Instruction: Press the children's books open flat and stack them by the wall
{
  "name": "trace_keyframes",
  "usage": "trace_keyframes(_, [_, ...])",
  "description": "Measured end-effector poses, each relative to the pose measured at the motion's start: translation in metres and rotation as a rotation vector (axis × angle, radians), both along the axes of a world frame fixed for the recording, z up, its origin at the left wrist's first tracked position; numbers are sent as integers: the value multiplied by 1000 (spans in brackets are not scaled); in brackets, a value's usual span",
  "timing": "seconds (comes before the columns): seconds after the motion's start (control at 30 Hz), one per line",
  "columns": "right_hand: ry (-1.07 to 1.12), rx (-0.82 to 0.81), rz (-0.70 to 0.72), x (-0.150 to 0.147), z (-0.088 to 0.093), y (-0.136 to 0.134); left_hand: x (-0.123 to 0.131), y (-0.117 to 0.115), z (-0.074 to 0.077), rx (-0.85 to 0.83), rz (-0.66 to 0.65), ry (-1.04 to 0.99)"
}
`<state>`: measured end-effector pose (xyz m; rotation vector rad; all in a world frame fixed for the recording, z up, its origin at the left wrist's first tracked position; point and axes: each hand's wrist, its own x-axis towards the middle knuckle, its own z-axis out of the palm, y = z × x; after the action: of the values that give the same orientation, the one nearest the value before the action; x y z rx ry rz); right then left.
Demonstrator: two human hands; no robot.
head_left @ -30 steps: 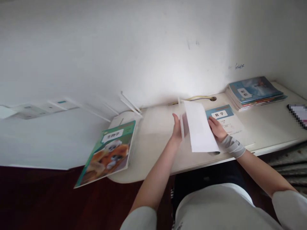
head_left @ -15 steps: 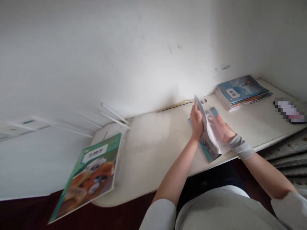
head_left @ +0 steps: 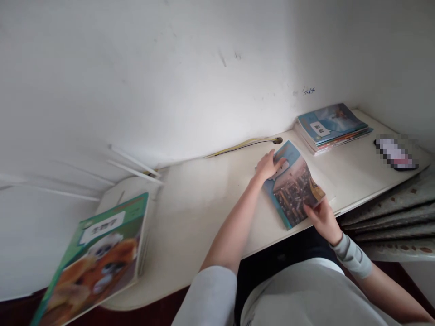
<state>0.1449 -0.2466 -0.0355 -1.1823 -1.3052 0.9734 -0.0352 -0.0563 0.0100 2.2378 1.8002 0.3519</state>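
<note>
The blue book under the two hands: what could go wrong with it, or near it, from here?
1. The blue book lies with its near corner at the front edge of the desk. A push from the left hand or the right hand might slide it off.
2. The green book juts past the desk's left edge, so a bump could tip it to the floor.

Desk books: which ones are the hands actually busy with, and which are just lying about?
In hand: blue city-cover book, left hand flat on its top corner, right hand gripping its near edge.
Lying about: book stack by the wall, green animal-cover book, yellow cable.
</note>
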Motion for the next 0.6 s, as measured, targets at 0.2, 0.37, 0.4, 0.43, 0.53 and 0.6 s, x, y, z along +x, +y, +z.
trace_keyframes(0.2, [126,-39,-15,29,0,29,-67,-63,22,-145,59,152])
trace_keyframes(0.37, [182,-180,320,51,15,54,-101,-129,60,-283,140,367])
trace_keyframes(0.4, [173,-197,352,52,17,57,-96,-132,68,-144,183,384])
trace_keyframes(0.43, [163,-208,364,52,18,59,-86,-131,75,14,198,366])
trace_keyframes(0.53, [151,-210,322,51,18,58,-39,-99,91,220,-32,110])
trace_keyframes(0.6, [143,-202,288,49,18,55,-3,-65,93,-14,-333,-85])
